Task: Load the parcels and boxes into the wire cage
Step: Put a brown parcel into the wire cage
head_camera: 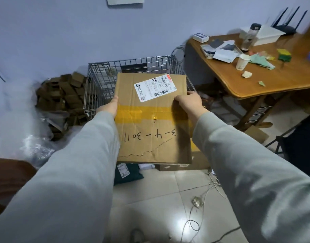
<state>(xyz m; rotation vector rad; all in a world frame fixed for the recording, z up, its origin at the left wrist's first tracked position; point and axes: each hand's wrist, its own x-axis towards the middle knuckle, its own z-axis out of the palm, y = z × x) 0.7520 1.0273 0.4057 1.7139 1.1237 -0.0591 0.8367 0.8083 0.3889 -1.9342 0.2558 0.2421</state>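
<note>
We've got both hands on the cardboard box: left hand clamped on its left edge, right hand gripping the right edge, fingers curled over the top face. Box is held up off the floor, flat face toward us, far end over the near rim of the wire cage. Top face has a white shipping label, a yellow tape band, handwritten "3-4-3011" and a tear near the closer end. Another box and a dark parcel lie on the tiled floor underneath. Brown cartons are piled left of the cage; a cluttered wooden table is to the right.
</note>
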